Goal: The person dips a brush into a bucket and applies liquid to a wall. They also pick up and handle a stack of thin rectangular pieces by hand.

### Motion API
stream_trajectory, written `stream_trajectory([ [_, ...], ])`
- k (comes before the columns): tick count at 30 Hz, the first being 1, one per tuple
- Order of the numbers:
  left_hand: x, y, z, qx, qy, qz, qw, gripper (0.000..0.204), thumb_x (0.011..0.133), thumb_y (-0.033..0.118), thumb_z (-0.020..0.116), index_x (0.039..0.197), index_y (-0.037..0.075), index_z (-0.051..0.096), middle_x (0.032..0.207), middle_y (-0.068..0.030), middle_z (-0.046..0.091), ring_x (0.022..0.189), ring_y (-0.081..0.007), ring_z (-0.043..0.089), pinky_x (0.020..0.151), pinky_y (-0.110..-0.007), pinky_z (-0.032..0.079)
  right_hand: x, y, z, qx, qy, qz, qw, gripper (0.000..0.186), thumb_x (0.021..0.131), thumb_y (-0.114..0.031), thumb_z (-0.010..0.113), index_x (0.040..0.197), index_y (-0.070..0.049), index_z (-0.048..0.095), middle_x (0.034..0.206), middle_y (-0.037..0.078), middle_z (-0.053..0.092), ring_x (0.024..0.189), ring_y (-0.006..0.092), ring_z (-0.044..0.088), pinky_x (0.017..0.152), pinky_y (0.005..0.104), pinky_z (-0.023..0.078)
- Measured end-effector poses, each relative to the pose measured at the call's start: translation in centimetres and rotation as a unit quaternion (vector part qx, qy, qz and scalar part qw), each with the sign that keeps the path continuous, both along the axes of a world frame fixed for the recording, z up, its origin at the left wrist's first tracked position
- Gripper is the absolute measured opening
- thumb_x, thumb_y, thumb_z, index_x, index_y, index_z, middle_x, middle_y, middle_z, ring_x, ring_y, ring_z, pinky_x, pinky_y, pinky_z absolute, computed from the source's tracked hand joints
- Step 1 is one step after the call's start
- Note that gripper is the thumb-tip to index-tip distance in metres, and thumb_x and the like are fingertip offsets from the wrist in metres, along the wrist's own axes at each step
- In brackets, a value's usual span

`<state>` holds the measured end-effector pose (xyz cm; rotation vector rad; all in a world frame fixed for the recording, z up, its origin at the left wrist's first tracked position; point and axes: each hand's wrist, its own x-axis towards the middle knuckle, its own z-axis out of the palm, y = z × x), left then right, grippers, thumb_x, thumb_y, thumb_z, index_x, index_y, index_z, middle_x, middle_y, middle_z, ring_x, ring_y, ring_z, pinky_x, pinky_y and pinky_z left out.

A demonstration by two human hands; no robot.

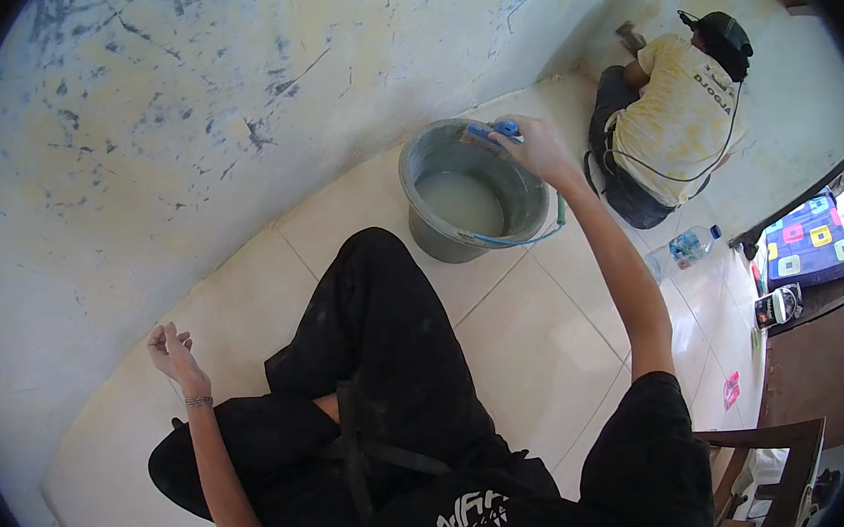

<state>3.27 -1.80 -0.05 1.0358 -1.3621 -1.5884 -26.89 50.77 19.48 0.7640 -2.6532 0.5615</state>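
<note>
My right hand point(537, 148) grips the blue handle of a brush point(478, 132) at the rim of a grey bucket point(428, 226). The brush's wide head lies over the bucket's opening, with its bristles down inside the rim. Cloudy, pale liquid point(462, 203) fills the lower part of the bucket. A wire handle with a green grip hangs down on the bucket's right side. My left hand point(173, 352) is raised beside my knee near the wall, its fingers loosely curled and a little apart. Nothing shows in it.
A patchy, scuffed wall point(203, 124) rises along the left. Another person point(680, 121) crouches at the far wall, a hand raised to it. A plastic bottle point(689, 247), a small pail point(778, 307), a patterned blue cushion point(811, 237) and a wooden chair point(790, 476) lie to the right.
</note>
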Motion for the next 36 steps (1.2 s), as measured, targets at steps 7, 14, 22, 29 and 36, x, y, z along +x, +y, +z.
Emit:
stream_trajectory([
  [7, 0.1, 0.2, -0.3, -0.004, 0.020, -0.018, 1.000, 0.021, 0.091, 0.017, 0.063, 0.106, 0.009, 0.051, 0.097, -0.0008, 0.055, 0.074, -0.0124, 0.058, 0.068, -0.029, 0.046, 1.4, -0.6, -1.0, 0.041, 0.079, 0.027, 0.996, 0.020, 0.090, -0.023, 0.062, 0.099, -0.007, 0.068, 0.087, 0.016, 0.067, 0.080, 0.0355, 0.063, 0.074, 0.0443, 0.050],
  [14, 0.1, 0.1, -0.1, -0.003, 0.012, -0.013, 1.000, 0.022, 0.091, 0.018, 0.064, 0.106, 0.008, 0.051, 0.097, -0.0013, 0.056, 0.073, -0.0125, 0.058, 0.068, -0.029, 0.046, 2.5, -1.7, -1.2, 0.066, 0.115, 0.040, 0.990, 0.017, 0.091, -0.021, 0.060, 0.101, -0.011, 0.067, 0.089, 0.013, 0.067, 0.079, 0.0323, 0.064, 0.072, 0.0421, 0.051],
  [22, -0.2, 0.3, 0.0, 0.004, 0.018, -0.016, 1.000, 0.026, 0.089, 0.019, 0.065, 0.107, 0.006, 0.051, 0.095, -0.0020, 0.055, 0.073, -0.0120, 0.058, 0.067, -0.028, 0.045, 3.3, -2.1, -3.3, 0.029, 0.141, 0.016, 0.989, 0.018, 0.090, -0.020, 0.062, 0.105, -0.010, 0.065, 0.090, 0.013, 0.069, 0.077, 0.0346, 0.064, 0.065, 0.0417, 0.052],
  [29, -0.4, 0.1, 0.3, 0.000, 0.027, -0.012, 1.000, 0.026, 0.089, 0.020, 0.065, 0.106, 0.006, 0.052, 0.093, -0.0014, 0.055, 0.071, -0.0113, 0.058, 0.065, -0.027, 0.045, 4.5, -2.3, -3.8, -0.203, 0.062, -0.165, 0.963, 0.028, 0.086, -0.026, 0.068, 0.091, 0.001, 0.066, 0.068, 0.016, 0.065, 0.059, 0.0247, 0.065, 0.059, 0.0422, 0.048],
  [36, -0.5, 0.4, -0.1, 0.005, 0.025, -0.017, 1.000, 0.025, 0.090, 0.019, 0.065, 0.106, 0.006, 0.052, 0.093, -0.0013, 0.055, 0.070, -0.0111, 0.058, 0.064, -0.027, 0.046, 3.5, -3.5, -7.0, -0.597, -0.099, -0.297, 0.739, 0.022, 0.082, -0.006, 0.068, 0.093, 0.009, 0.056, 0.087, 0.014, 0.063, 0.069, 0.0208, 0.065, 0.061, 0.0304, 0.060],
])
